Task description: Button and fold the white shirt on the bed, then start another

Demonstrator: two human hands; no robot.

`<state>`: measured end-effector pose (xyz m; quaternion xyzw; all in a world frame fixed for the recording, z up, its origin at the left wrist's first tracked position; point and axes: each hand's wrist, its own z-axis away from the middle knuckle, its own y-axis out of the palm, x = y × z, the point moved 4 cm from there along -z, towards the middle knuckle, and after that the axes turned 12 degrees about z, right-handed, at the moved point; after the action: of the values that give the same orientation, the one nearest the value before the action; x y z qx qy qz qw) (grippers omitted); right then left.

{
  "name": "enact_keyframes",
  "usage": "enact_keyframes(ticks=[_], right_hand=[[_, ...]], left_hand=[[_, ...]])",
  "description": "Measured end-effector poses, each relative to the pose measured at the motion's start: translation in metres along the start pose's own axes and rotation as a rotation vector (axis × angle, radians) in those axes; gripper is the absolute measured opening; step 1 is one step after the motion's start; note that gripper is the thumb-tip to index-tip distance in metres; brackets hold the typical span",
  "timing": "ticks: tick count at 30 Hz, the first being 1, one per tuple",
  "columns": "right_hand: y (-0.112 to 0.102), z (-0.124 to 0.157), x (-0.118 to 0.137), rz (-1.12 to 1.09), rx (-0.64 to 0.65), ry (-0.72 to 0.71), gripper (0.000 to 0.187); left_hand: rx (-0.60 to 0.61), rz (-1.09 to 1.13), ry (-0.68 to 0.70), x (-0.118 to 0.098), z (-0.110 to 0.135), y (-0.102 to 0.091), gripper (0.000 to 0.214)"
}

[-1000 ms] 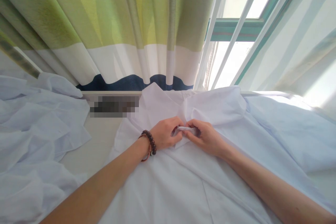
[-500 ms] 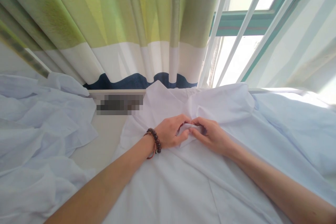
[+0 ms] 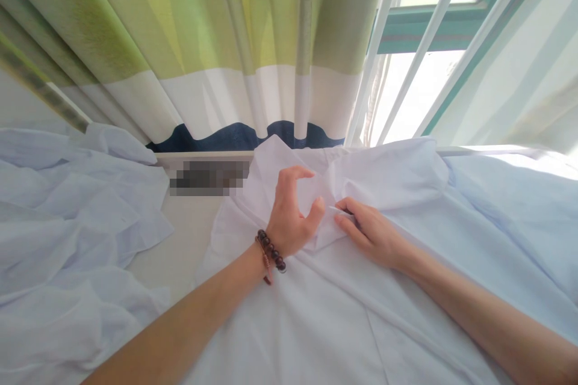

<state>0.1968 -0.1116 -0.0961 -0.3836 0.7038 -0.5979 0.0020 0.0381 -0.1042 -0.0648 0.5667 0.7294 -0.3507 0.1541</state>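
A white cloth garment (image 3: 293, 319), possibly a coat or shirt, is spread out before me with creases running down it. My left hand (image 3: 295, 213) hovers over its upper part, thumb and forefinger apart in a C shape, holding nothing. Dark beads and a thin cord circle that wrist. Just to the right, my right hand (image 3: 368, 228) pinches a folded edge of the garment between thumb and fingers. The far end of the cloth rises to a peak against the ledge behind.
More crumpled white cloth (image 3: 76, 210) lies at the left. A pale surface (image 3: 189, 222) shows between the piles, with a blurred-out dark patch (image 3: 210, 178) on it. Behind hang a green and white curtain (image 3: 198, 42) and, at right, white bars (image 3: 418, 42) before a window.
My left hand has let go of the cloth edge, lifted up and to the left, and opened. The right hand keeps its pinch. The view has shifted slightly.
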Motion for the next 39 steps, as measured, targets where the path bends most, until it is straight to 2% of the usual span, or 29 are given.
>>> enact_keyframes(ticks=[1,3,8,10,13,17,21,27,31,34,39], right_hand=[[0.001,0.0,0.0,-0.004,0.004,-0.001,0.017],[0.001,0.0,-0.001,-0.02,0.003,-0.004,0.016],[0.0,-0.001,-0.001,-0.072,-0.002,0.003,0.013],[-0.001,-0.001,-0.001,-0.111,0.008,0.001,0.012],[-0.001,-0.001,-0.001,-0.151,0.006,-0.002,0.011],[-0.002,-0.002,-0.002,-0.195,-0.006,0.014,0.011],[-0.004,-0.002,-0.005,-0.386,0.025,0.039,0.013],[-0.006,-0.002,-0.014,-0.627,0.108,0.095,0.02],[-0.008,-0.002,-0.018,-0.629,0.141,0.133,0.026],[-0.009,-0.002,-0.018,-0.629,0.15,0.135,0.026],[-0.008,-0.001,-0.017,-0.648,0.211,0.134,0.028]], left_hand=[[-0.004,-0.017,-0.022,-0.003,0.0,0.0,0.035],[0.063,-0.043,-0.059,-0.009,0.001,0.004,0.043],[0.445,-0.136,-0.1,-0.013,0.017,0.025,0.066],[0.559,-0.144,-0.077,-0.012,0.024,0.031,0.072],[0.619,-0.143,-0.022,-0.012,0.029,0.036,0.075],[0.631,-0.116,0.022,-0.012,0.028,0.036,0.074],[0.587,-0.074,0.023,-0.009,0.025,0.033,0.07],[0.509,-0.167,-0.009,-0.004,0.023,0.032,0.052],[0.423,-0.2,-0.019,-0.007,0.019,0.029,0.044],[0.399,-0.125,-0.039,-0.009,0.017,0.027,0.036],[0.323,0.02,-0.191,-0.008,0.016,0.023,0.023]])
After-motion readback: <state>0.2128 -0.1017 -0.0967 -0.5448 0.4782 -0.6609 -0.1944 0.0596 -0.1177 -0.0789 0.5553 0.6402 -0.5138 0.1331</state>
